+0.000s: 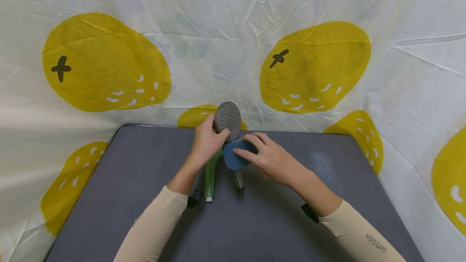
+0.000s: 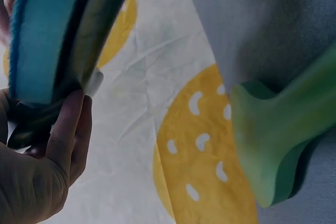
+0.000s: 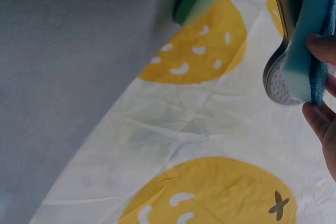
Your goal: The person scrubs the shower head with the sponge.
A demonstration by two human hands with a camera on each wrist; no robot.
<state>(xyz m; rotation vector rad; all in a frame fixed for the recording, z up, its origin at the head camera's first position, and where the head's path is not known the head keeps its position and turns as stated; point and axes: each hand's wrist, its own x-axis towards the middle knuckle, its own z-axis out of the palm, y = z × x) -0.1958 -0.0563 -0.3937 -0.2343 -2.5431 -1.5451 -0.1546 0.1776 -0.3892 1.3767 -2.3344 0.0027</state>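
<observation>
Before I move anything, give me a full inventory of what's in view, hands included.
Table: one, dark grey, below everything
Cloth: apparently one, white with yellow prints, behind and beside the table
Shower head: one, grey, centre, held up
Sponge: one, blue, in front of the shower head's lower part
Handled item: one, green, on the table
Wrist pieces: two, black, at the wrists
Sleeves: two, beige, forearms
Left hand: one, bare, gripping the shower head
Right hand: one, bare, holding the sponge
</observation>
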